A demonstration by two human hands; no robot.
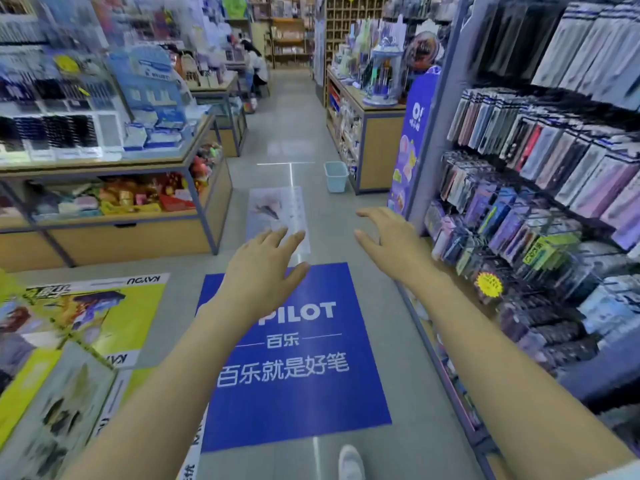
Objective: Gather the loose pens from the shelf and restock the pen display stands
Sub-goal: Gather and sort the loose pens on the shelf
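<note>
Both hands are out over the aisle, empty. Left hand [263, 268]: fingers straight and spread. Right hand [389, 237]: loosely curved, grasping nothing. I can pick out no loose pens; the frame is blurred. Pen display stands [59, 133], dark rows in pale tiered trays, sit upper left, well apart and on the left hand's side; pen axes unreadable. Glossy hanging packs [540, 188] sit just right of the right hand.

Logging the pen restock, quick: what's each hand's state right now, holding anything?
Left hand: open, fingers spread, holding nothing.
Right hand: open, fingers loosely curved, holding nothing.
</note>
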